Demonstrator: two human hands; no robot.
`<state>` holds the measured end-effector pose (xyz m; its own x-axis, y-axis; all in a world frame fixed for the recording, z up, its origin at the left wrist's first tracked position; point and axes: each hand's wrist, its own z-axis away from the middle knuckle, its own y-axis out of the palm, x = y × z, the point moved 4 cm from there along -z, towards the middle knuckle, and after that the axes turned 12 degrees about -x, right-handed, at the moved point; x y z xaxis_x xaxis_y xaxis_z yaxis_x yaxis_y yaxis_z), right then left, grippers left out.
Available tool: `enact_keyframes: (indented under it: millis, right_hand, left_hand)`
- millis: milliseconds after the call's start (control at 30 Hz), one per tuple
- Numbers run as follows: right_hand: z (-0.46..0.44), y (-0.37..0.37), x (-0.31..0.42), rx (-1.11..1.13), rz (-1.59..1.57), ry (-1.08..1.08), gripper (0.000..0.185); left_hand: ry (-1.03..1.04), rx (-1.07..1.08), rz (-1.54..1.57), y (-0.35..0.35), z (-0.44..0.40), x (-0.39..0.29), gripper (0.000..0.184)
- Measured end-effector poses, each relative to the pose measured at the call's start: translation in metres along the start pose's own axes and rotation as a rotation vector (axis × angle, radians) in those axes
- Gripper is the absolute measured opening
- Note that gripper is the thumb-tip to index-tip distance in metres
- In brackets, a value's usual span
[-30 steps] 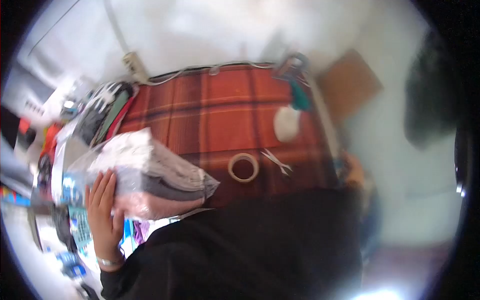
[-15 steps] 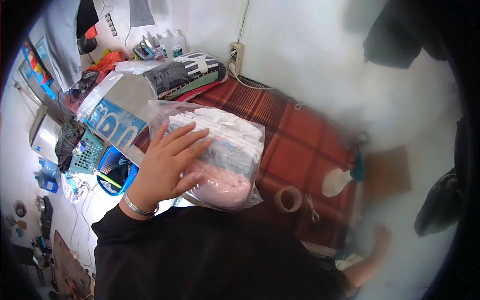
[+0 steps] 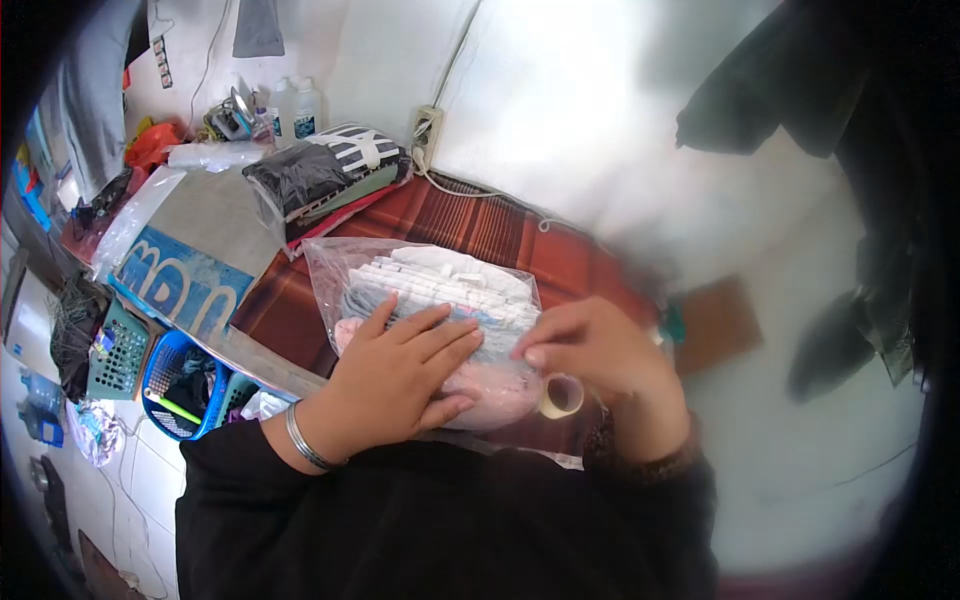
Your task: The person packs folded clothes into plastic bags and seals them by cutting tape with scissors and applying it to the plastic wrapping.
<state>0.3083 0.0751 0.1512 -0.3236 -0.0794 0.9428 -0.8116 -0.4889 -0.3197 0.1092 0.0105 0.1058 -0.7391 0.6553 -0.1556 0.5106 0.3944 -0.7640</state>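
A clear plastic bag (image 3: 455,285) of folded white, grey and pink cloth lies on the red checked cover (image 3: 590,270). Spread flat on the bag's near left part is my left hand (image 3: 395,375), fingers apart, with a bangle at its wrist. My right hand (image 3: 600,350) is at the bag's right edge, its thumb and forefinger pinched together; whatever may be between them is too small to make out. A roll of tape (image 3: 562,396) shows just below my right hand.
Another packed bundle of clothes (image 3: 330,180) lies behind, beside a grey and blue printed sheet (image 3: 190,270). Baskets (image 3: 185,385) stand on the floor at left. A socket block (image 3: 426,135) with a cable is at the wall; a brown board (image 3: 715,322) is at right.
My right hand has come from the far right to the bag's right edge and is now pinched. My left hand still lies flat on the bag. The camera view has shifted.
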Motion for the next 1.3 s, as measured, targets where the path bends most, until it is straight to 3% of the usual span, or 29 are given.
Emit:
enact_keyframes:
  millis: [67,200,600,733,833,900,933,1000,1033,1100,1133,1200,1300]
  right_hand:
    - [-0.02,0.003,-0.017,-0.048,-0.072,0.139,0.022]
    - [-0.045,-0.008,-0.026,-0.276,0.208,0.098,0.027]
    - [-0.041,0.001,-0.047,-0.574,0.082,0.101,0.027]
    - [-0.041,0.002,-0.058,-0.584,0.116,0.102,0.026]
    - [-0.042,-0.003,-0.057,-0.586,0.257,0.067,0.036]
    - [-0.047,-0.012,-0.059,-0.628,0.448,-0.026,0.054]
    - [-0.053,-0.016,-0.069,-0.631,0.446,-0.023,0.054]
    - [-0.063,-0.02,-0.08,-0.599,0.347,-0.033,0.078]
    - [-0.064,-0.02,-0.078,-0.6,0.347,-0.036,0.078]
    - [-0.067,-0.002,-0.07,-0.278,0.134,-0.059,0.087]
    - [-0.069,-0.002,-0.066,-0.278,0.131,-0.058,0.087]
    - [-0.077,0.0,-0.066,-0.17,0.281,0.051,0.093]
    - [-0.086,-0.016,-0.079,-0.236,0.157,0.235,0.095]
  left_hand:
    - [-0.011,0.01,0.02,0.0,0.004,0.002,0.061]
    - [0.025,-0.062,0.037,-0.005,0.011,0.004,0.059]
    - [0.03,-0.05,0.058,-0.001,0.015,0.005,0.063]
    - [0.058,-0.09,0.039,-0.001,0.013,0.003,0.062]
    - [0.031,-0.028,0.04,0.001,0.012,0.002,0.061]
    - [0.036,-0.025,0.041,0.001,0.012,0.002,0.062]
    - [0.038,-0.027,0.039,0.001,0.012,0.001,0.062]
    - [0.038,-0.02,0.039,0.001,0.012,0.0,0.062]
    - [0.033,-0.016,0.037,0.001,0.012,0.001,0.063]
    - [0.032,-0.012,0.033,0.0,0.01,0.0,0.063]
    - [0.031,-0.005,0.031,0.0,0.01,-0.001,0.063]
    - [0.033,0.001,0.022,0.001,0.01,-0.001,0.064]
    - [0.033,0.004,0.017,0.0,0.009,-0.001,0.064]
